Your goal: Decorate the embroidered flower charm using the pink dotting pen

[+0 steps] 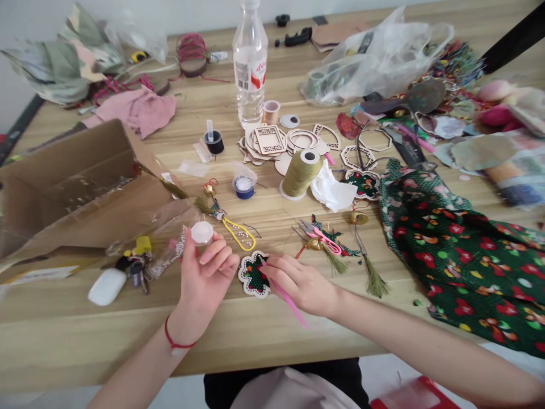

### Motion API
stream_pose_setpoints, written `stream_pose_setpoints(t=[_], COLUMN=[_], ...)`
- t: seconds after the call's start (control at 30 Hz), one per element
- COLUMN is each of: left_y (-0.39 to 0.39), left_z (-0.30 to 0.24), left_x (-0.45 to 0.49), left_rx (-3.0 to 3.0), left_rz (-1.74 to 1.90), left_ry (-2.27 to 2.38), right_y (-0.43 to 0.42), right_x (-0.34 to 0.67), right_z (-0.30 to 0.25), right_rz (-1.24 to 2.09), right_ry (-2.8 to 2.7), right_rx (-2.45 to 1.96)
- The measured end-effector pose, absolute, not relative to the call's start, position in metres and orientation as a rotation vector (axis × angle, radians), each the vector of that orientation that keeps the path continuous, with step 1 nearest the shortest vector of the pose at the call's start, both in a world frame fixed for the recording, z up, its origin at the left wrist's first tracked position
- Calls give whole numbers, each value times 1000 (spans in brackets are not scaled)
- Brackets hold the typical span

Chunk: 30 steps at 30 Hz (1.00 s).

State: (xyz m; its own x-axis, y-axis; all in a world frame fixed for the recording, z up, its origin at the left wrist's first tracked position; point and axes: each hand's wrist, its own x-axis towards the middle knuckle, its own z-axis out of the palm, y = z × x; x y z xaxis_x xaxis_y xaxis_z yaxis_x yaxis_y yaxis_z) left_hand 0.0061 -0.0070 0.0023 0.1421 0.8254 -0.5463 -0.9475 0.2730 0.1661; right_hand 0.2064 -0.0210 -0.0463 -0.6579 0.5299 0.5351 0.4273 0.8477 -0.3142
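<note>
At the near edge of the bench (128, 335), the left hand (204, 272) pinches a white cap (202, 232), the right hand (298, 284) a pink stick (286, 301); farther off, a small tub (244, 194) holds white beads (244, 183).

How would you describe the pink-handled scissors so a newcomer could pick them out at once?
Find the big spool of olive thread in the middle of the wooden table. Just below it, above the person's right hand, lie small scissors. Their looped pink handles and metal blades set them apart from the slim pink stick in that hand.
</note>
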Motion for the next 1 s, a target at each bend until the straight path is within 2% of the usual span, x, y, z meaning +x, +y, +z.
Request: stream_pose_setpoints(t=[0.7,1.0], left_y=[-8,-21], left_z=[4,8], left_x=[7,11], left_rx=[-236,-230], left_rz=[1286,1222], left_ry=[620,559], right_y=[-19,-15], right_x=[205,206], right_z=[-46,-30], right_rz=[218,519], right_ry=[-2406,-2130], right_rx=[-760,-857])
